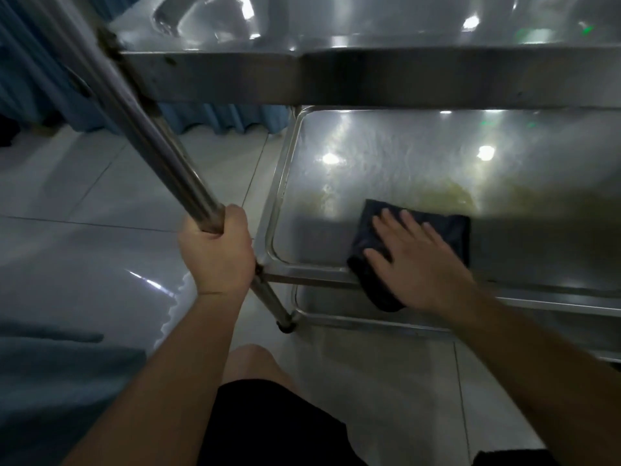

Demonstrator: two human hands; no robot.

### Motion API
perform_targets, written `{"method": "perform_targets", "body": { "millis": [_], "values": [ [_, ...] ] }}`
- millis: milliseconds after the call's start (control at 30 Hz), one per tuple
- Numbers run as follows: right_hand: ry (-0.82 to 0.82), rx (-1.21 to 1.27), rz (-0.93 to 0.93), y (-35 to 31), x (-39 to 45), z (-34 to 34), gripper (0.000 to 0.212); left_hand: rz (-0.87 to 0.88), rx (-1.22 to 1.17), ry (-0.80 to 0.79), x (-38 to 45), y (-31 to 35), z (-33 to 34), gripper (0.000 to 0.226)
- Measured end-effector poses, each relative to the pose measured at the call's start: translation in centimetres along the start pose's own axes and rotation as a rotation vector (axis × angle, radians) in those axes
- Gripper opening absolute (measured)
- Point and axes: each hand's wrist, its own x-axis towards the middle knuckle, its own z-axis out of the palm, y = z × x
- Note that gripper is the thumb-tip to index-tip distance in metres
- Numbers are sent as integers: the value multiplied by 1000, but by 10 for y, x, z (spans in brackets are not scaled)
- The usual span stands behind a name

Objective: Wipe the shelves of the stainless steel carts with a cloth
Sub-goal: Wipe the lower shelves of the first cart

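Left hand [215,250] grips the cart's post [141,129]; right hand [413,260], fingers flat, presses the dark cloth [447,230] on the middle shelf [369,156] near its front rim. Yellowish smears [453,193] beyond: plenty left, I'd say.

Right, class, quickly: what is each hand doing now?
Left hand: gripping the cart post.
Right hand: open, pressing flat on the dark cloth.

A blue curtain [215,121] hangs behind, above a pale tiled floor [84,183].
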Motion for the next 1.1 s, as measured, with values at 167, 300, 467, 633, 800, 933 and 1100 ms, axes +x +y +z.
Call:
{"method": "perform_targets", "body": {
  "millis": [167, 300, 467, 633, 800, 933, 1100],
  "values": [
    [57, -16, 292, 102, -8, -25, 93, 21, -30, 5, 2, -3, 3, 23],
    [102, 8, 504, 106, 43, -32, 88, 21, -62, 21, 4, -7, 2, 23],
    [83, 18, 234, -10, 100, -19, 79, 46, -85, 46, 6, -6, 5, 26],
    [-77, -62, -303, -86, 89, 1, 80, 52, -133, 32, 1, -1, 7, 22],
    [-11, -86, -247, -6, 82, -19, 88, 60, -126, -31, 0, 0, 4, 24],
    [127, -60, 200, 101, 95, -45, 89, 95, -108, -6, 2, -5, 5, 24],
    [88, 47, 486, 95, 146, -47, 90, 129, -118, 22, 5, -7, 5, 22]
  ]
}}
